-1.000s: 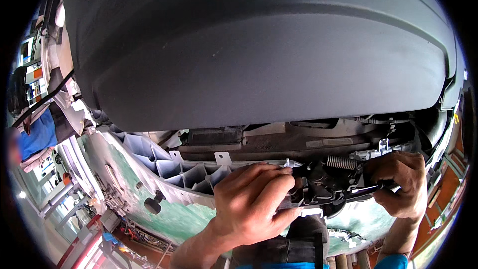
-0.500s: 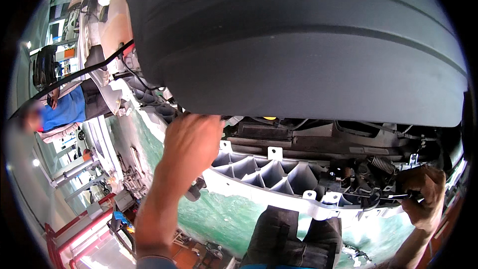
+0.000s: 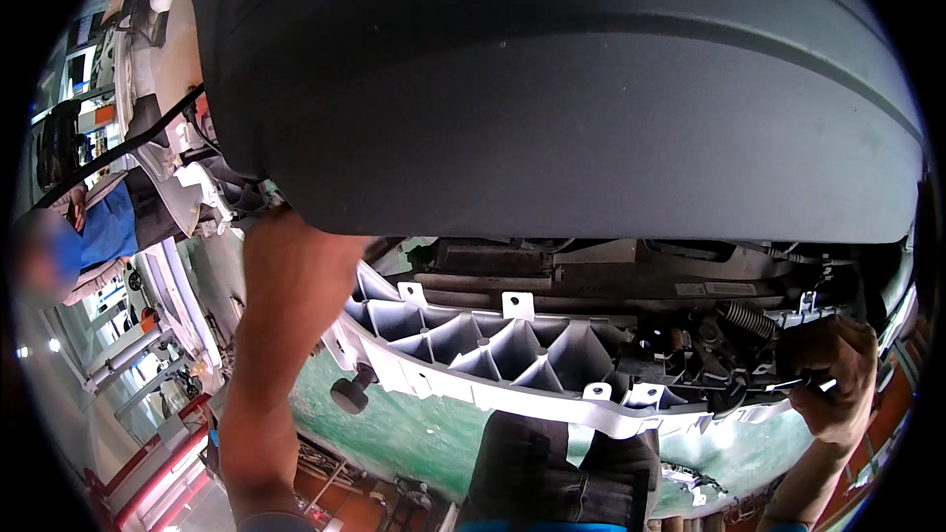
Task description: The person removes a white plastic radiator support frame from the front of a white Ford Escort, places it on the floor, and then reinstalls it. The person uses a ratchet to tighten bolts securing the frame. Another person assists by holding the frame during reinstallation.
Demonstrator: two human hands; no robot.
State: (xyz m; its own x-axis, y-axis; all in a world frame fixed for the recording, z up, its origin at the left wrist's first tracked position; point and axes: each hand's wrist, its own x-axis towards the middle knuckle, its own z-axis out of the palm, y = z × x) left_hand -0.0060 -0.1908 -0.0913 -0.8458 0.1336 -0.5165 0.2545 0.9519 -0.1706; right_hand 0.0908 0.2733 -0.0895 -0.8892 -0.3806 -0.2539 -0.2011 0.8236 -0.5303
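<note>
- Work piece: vehicle front end seen from below, with large dark grey panel (image 3: pixel 591 89) filling the upper half of the frame and the engine bay open beneath it.
- White ribbed carrier (image 3: pixel 493 355): curved plastic beam with triangular cells, running from centre left to lower right; three white mounting tabs stand up along it, with no fastener visible in them.
- Latch assembly (image 3: pixel 705 355): black mechanism with coil spring (image 3: pixel 746 319), right of centre, seated on the carrier's right end.
- Right hand (image 3: pixel 836 374): lower right of frame, fingers curled shut around a small dark tool or lever at the latch; a pale tip shows beside the fingers. What exactly it grips is too small to tell.
- Left hand: hidden. Left forearm (image 3: pixel 281 355) rises from the lower left edge and passes up behind the grey panel's lower lip; whether that hand is open or closed cannot be told.
- Black knob (image 3: pixel 349 392): on a short stem, lower left of the carrier, just beside the forearm.
- Progress, as a judgement: latch appears mounted and is being worked at; carrier looks in place but not visibly fastened; the grey panel is raised, so closing remains.
- Surroundings: green floor (image 3: pixel 394 433) below; another person in blue (image 3: pixel 103 232) at far left.
</note>
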